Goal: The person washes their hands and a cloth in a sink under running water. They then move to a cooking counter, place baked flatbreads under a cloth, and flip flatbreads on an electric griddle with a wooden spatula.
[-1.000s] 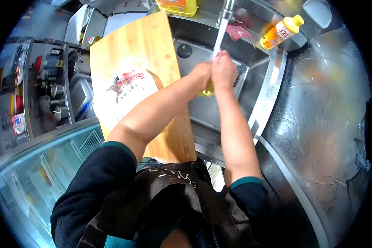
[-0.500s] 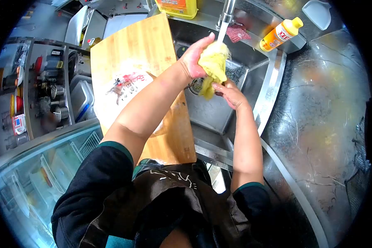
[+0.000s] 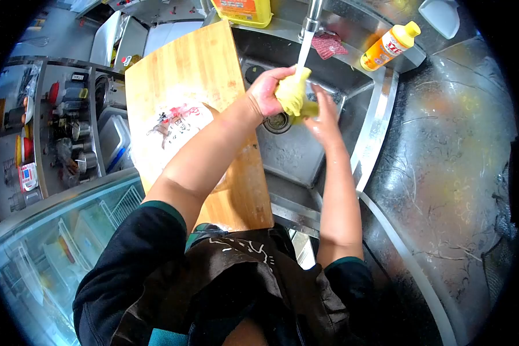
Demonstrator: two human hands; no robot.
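Observation:
A wet, bunched yellow cloth (image 3: pixel 292 95) is gripped in my left hand (image 3: pixel 264 92), its fingers closed round it. Water from the tap (image 3: pixel 312 24) runs down onto the top of the cloth. My right hand (image 3: pixel 325 120) is just to the right, fingers stretched upward and slightly blurred, beside a loose end of the cloth. Whether it touches that end I cannot tell. Both hands are over the steel sink (image 3: pixel 297 153), whose drain (image 3: pixel 278 123) shows below the cloth.
A wooden board (image 3: pixel 184 55) lies left of the sink, partly over it, with a printed white bag (image 3: pixel 179 124) on it. An orange-yellow bottle (image 3: pixel 389 47) and a red mesh cloth (image 3: pixel 328 45) are behind the sink. A yellow container (image 3: pixel 245 12) stands near the tap. Steel counter (image 3: pixel 432 150) extends right.
My right hand has come off the cloth's lower part, its fingers now spread upward. The cloth is more tightly bunched in my left hand, and its hanging end has drawn up.

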